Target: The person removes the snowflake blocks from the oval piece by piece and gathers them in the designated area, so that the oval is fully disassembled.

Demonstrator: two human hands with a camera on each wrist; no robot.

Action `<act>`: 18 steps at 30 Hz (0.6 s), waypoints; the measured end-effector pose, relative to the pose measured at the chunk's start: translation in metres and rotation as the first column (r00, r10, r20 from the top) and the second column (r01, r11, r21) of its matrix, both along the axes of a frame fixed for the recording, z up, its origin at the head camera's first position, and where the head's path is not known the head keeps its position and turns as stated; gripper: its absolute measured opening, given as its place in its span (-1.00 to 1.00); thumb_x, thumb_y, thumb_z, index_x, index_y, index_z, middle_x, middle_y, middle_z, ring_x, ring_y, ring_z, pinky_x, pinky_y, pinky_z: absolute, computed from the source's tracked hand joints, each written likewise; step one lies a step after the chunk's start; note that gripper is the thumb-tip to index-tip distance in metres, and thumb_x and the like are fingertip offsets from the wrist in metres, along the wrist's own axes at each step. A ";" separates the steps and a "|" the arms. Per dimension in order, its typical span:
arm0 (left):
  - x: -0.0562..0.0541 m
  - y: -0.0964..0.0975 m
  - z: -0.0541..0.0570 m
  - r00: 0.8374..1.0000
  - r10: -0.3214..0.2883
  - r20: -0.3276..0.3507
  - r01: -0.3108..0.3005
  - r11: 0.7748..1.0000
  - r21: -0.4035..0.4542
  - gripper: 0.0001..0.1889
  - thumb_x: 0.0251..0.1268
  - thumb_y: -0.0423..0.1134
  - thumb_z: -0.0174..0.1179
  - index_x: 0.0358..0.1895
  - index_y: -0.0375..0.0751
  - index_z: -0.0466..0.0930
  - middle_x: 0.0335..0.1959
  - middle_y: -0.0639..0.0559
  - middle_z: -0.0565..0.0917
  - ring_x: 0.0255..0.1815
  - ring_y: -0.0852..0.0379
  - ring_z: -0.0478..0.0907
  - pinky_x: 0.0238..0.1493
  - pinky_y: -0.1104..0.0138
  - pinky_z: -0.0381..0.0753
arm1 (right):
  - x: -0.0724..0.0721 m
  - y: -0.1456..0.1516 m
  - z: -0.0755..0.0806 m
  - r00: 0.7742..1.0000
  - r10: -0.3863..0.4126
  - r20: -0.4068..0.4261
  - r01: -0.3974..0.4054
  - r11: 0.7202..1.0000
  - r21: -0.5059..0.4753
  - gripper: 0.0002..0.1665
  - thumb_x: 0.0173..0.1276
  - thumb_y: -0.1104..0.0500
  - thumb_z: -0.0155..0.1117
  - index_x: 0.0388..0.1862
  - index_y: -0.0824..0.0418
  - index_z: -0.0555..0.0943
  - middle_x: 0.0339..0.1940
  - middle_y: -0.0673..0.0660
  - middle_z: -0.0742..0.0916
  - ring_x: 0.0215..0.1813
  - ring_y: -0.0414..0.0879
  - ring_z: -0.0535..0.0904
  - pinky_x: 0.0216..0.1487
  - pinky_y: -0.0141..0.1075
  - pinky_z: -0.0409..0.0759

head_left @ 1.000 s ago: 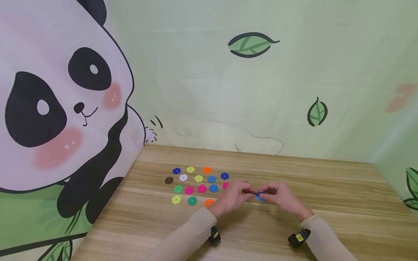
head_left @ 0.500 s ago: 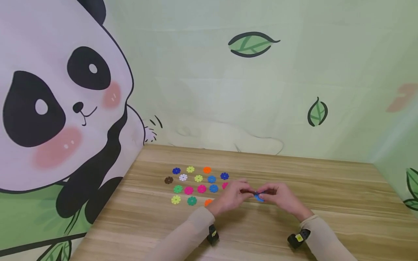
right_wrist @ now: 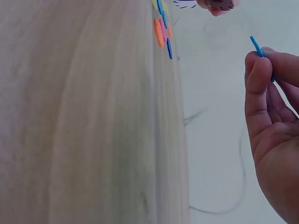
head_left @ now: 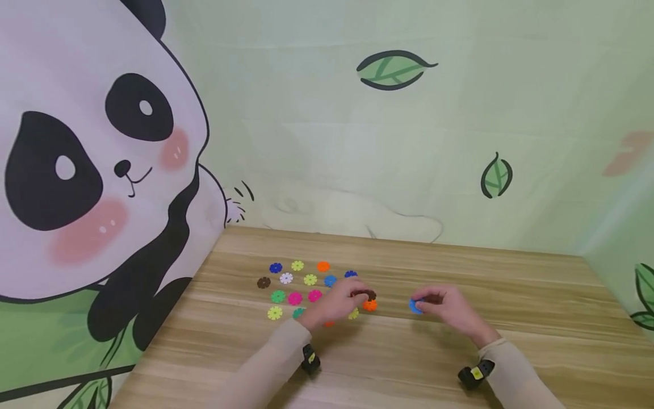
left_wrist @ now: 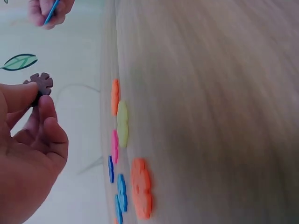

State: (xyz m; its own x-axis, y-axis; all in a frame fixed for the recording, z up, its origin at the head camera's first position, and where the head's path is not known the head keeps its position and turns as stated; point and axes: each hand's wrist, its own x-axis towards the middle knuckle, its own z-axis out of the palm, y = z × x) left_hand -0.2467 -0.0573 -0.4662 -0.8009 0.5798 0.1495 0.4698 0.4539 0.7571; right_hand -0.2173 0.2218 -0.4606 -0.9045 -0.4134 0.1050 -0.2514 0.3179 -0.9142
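My left hand (head_left: 338, 300) pinches a dark brown notched plastic disc (left_wrist: 43, 84) between thumb and fingers, raised above the table. To the right, my right hand (head_left: 451, 309) holds a blue disc (head_left: 415, 305) of the same snowflake kind by its edge; in the right wrist view this blue disc shows edge-on. The two discs are apart, with a gap between the hands. Below the brown disc, an orange disc (head_left: 370, 305) lies on the table, and a yellow-green disc (head_left: 353, 313) is beside it. My left hand hides some of the discs under it.
Several flat notched discs lie spread in loose rows on the wooden table (head_left: 511, 352), among them a white disc (head_left: 286, 278), a brown disc (head_left: 263, 282) and a pink disc (head_left: 294, 298). Behind the table stands a pale green wall (head_left: 306, 142) with printed leaves and a panda.
The hands were together at the blue disc; now they have separated. My left hand has moved left with the brown disc, my right hand slightly right with the blue one, uncovering orange and yellow-green discs.
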 end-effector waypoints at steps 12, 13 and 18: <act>0.007 -0.013 0.000 0.993 -0.010 0.116 0.020 0.996 -0.088 -0.87 0.28 -0.38 0.19 -0.14 -0.18 0.62 -0.33 0.12 0.64 -0.31 0.27 0.52 -0.25 0.44 0.51 | 0.002 -0.001 -0.003 1.000 0.010 0.020 -0.010 0.999 0.033 -0.73 0.28 0.23 0.30 -0.11 0.39 0.61 -0.20 0.24 0.69 -0.20 -0.09 0.62 -0.17 -0.27 0.62; 0.008 -0.013 -0.001 0.992 -0.023 0.121 0.034 0.995 -0.093 -0.86 0.27 -0.38 0.20 -0.13 -0.17 0.61 -0.32 0.12 0.64 -0.28 0.28 0.53 -0.23 0.44 0.52 | 0.002 -0.001 -0.004 1.000 0.005 0.011 -0.006 0.999 0.049 -0.73 0.28 0.22 0.30 -0.11 0.37 0.62 -0.20 0.22 0.69 -0.21 -0.09 0.62 -0.18 -0.28 0.61; 0.011 -0.013 -0.006 0.989 -0.076 0.126 0.094 0.986 -0.140 -0.86 0.22 -0.37 0.25 -0.20 -0.07 0.60 -0.31 0.15 0.62 -0.25 0.28 0.53 -0.19 0.44 0.52 | -0.002 -0.003 -0.006 1.000 -0.015 -0.025 0.018 0.991 0.130 -0.66 0.28 0.17 0.31 -0.07 0.37 0.57 -0.25 0.14 0.68 -0.23 -0.07 0.59 -0.23 -0.32 0.57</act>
State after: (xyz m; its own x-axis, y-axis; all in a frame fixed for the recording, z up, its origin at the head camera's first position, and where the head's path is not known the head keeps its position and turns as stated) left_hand -0.2359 -0.0708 -0.4720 -0.7547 0.6551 -0.0352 0.4215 0.5253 0.7392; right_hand -0.2191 0.2189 -0.4661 -0.9091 -0.4102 0.0727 -0.2662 0.4376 -0.8588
